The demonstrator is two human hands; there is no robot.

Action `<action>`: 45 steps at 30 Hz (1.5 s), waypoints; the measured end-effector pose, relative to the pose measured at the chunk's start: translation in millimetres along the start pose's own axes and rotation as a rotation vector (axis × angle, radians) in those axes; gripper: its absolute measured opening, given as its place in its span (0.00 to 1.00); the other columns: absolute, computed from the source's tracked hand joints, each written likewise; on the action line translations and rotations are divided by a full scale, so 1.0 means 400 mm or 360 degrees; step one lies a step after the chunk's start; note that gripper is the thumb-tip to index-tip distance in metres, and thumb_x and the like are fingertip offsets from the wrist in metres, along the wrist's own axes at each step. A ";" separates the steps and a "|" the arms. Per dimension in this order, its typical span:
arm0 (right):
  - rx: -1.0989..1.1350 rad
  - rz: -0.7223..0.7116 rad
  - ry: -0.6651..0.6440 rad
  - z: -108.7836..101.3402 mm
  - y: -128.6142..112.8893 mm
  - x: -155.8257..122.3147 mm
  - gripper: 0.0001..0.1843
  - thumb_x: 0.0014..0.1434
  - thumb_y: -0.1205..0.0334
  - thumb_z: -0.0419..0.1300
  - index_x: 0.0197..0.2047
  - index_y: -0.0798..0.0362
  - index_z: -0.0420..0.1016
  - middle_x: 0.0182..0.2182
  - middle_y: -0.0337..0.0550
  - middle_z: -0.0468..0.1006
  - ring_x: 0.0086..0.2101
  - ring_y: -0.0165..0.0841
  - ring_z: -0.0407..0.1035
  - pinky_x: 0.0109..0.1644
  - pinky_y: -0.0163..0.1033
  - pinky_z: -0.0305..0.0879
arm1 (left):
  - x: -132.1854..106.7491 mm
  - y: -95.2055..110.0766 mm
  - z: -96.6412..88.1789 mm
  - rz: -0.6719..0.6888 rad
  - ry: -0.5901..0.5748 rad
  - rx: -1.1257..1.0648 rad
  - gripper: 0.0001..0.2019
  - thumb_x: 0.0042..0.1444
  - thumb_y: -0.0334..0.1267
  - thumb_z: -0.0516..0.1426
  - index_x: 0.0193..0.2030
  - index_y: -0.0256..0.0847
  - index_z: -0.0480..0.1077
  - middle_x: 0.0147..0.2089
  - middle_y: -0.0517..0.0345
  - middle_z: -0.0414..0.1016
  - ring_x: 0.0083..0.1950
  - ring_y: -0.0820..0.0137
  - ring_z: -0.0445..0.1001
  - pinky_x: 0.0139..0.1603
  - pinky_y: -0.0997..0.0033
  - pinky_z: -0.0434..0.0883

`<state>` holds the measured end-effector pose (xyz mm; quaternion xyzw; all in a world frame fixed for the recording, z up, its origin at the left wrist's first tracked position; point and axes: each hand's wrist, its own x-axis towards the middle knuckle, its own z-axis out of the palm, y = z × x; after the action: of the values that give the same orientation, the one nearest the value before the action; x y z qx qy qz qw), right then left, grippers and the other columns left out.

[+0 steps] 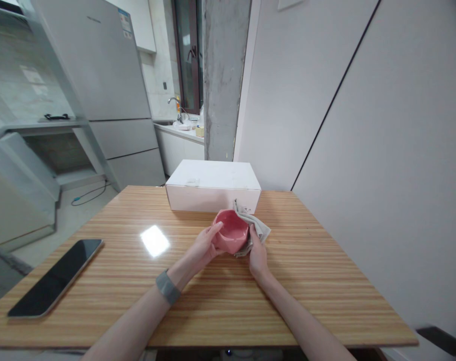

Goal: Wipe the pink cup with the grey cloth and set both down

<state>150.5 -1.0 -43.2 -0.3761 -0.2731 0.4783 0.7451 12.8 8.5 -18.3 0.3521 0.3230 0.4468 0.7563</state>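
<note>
A pink bowl [232, 231] with an angular rim is held above the table, tilted so that its inside faces me. My left hand [208, 244] grips its left side, thumb over the rim and fingers underneath. Against the bowl's right side, my right hand [257, 253] is closed on a light grey cloth [261, 228]. The cloth folds over the rim and hangs below the bowl's right edge. Part of the right hand's fingers is hidden behind the cloth.
A white box [212, 196] stands at the table's far edge, just behind the bowl. On the left of the wooden table [310, 296] lies a black phone-like slab [58, 278]. A white wall runs along the right side; a fridge [111, 75] is beyond.
</note>
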 end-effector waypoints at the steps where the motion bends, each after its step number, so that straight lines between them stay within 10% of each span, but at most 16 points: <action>1: 0.0058 0.0051 0.0001 0.000 -0.003 0.003 0.17 0.54 0.51 0.61 0.44 0.50 0.77 0.45 0.38 0.79 0.52 0.35 0.68 0.60 0.42 0.60 | -0.003 -0.002 0.003 0.0057 0.0014 0.0076 0.23 0.53 0.46 0.60 0.54 0.39 0.67 0.54 0.46 0.73 0.50 0.62 0.75 0.46 0.64 0.74; 6: 0.0355 0.0452 -0.0089 0.000 -0.033 0.021 0.17 0.57 0.49 0.56 0.41 0.50 0.77 0.40 0.42 0.81 0.47 0.39 0.73 0.54 0.47 0.67 | -0.004 0.005 0.003 0.0493 0.0176 0.0554 0.25 0.54 0.43 0.59 0.59 0.43 0.62 0.62 0.53 0.66 0.63 0.65 0.63 0.64 0.68 0.58; 16: 0.0249 0.1071 -0.0728 0.032 -0.058 -0.030 0.23 0.61 0.44 0.51 0.47 0.52 0.75 0.37 0.43 0.82 0.43 0.37 0.74 0.52 0.47 0.66 | -0.025 0.054 -0.005 0.0955 0.0251 0.0481 0.19 0.53 0.38 0.50 0.51 0.37 0.69 0.52 0.52 0.74 0.54 0.60 0.70 0.55 0.63 0.66; 21: 0.0277 0.1004 -0.0670 0.030 -0.050 -0.038 0.19 0.61 0.48 0.52 0.42 0.54 0.76 0.36 0.43 0.82 0.45 0.38 0.73 0.53 0.49 0.65 | -0.010 0.035 -0.015 0.0854 0.0389 0.0647 0.21 0.57 0.45 0.50 0.53 0.37 0.68 0.56 0.48 0.71 0.59 0.59 0.66 0.61 0.60 0.61; 29: 0.0302 0.0969 -0.0498 0.008 -0.053 -0.007 0.20 0.60 0.49 0.51 0.43 0.53 0.76 0.36 0.45 0.82 0.44 0.40 0.73 0.51 0.48 0.67 | -0.041 0.048 -0.006 0.0680 -0.0246 0.0911 0.55 0.32 0.34 0.71 0.68 0.46 0.49 0.66 0.48 0.59 0.65 0.54 0.59 0.66 0.58 0.56; 33: 0.0342 0.0926 -0.0466 -0.001 -0.054 -0.010 0.18 0.60 0.50 0.53 0.42 0.53 0.77 0.36 0.43 0.82 0.44 0.39 0.74 0.51 0.47 0.67 | -0.056 0.060 0.016 0.0803 -0.0284 0.1004 0.51 0.31 0.31 0.71 0.65 0.45 0.54 0.62 0.48 0.63 0.63 0.54 0.62 0.64 0.56 0.58; 45: 0.0187 0.1065 -0.0450 0.006 -0.048 -0.024 0.20 0.62 0.51 0.50 0.41 0.55 0.77 0.36 0.46 0.82 0.42 0.40 0.75 0.50 0.50 0.68 | -0.030 0.076 0.004 0.1082 0.0249 0.1060 0.41 0.33 0.36 0.70 0.57 0.42 0.60 0.57 0.50 0.69 0.58 0.58 0.68 0.60 0.60 0.63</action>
<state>154.6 -14.0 -26.4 -0.3316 -0.2073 0.7576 0.5226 -4.3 8.2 9.6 0.6261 0.3711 0.5662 0.3868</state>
